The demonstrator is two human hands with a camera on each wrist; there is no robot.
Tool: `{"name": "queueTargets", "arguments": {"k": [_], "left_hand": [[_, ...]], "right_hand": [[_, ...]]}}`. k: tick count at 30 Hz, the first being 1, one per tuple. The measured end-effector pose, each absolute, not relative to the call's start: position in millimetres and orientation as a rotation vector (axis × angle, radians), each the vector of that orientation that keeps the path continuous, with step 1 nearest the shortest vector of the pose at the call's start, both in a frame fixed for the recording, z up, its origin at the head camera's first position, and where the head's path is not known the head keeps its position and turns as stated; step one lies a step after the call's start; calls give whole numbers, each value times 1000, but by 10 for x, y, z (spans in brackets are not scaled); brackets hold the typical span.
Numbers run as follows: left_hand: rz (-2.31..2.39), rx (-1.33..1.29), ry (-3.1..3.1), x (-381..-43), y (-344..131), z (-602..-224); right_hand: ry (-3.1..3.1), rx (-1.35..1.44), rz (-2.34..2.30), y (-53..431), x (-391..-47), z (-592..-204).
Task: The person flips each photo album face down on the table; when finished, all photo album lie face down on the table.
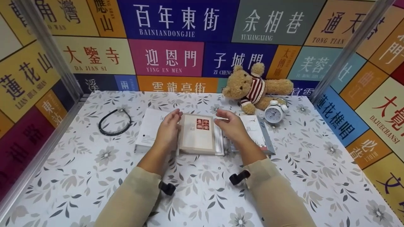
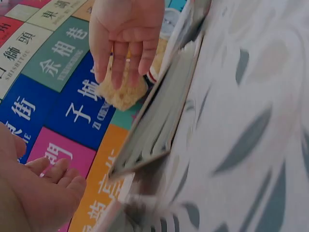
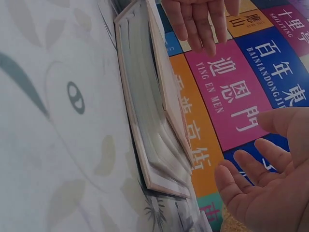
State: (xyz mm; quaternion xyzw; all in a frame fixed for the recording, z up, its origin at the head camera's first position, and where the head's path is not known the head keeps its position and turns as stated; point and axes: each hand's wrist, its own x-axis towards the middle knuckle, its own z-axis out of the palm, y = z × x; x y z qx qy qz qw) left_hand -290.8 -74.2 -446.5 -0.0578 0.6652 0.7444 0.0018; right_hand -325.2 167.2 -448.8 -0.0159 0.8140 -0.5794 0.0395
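Note:
A thick beige book (image 1: pixel 198 138) with a red block of characters on its cover lies between my hands in the head view. My left hand (image 1: pixel 168 130) hovers by its left edge, fingers extended and apart from it. Off the right edge is my right hand (image 1: pixel 233 126), fingers loosely bent with nothing in them. In the right wrist view, page edges show below the cover of the beige book (image 3: pixel 149 96). A white book (image 1: pixel 151 123) lies partly behind my left hand. Beyond my right hand is another white book (image 1: pixel 252 126) with a blue-grey edge.
A teddy bear (image 1: pixel 249 86) in a striped top leans at the back right, with a white alarm clock (image 1: pixel 274 113) in front of it. To the left lies a black toothed hairband (image 1: pixel 115 123). Lettered panels (image 1: pixel 165 58) wall the flowered tabletop (image 1: pixel 202 195).

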Motion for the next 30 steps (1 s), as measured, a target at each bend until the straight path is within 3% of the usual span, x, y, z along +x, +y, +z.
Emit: {"name": "queueTargets", "arguments": {"k": [17, 30], "left_hand": [[2124, -248, 2057, -2895, -682, -4631], [2129, -157, 2077, -2834, -654, -4589]], "right_hand": [[2372, -201, -1565, 1572, -3148, -4648], [2401, -372, -1359, 1513, -3058, -4614]]}}
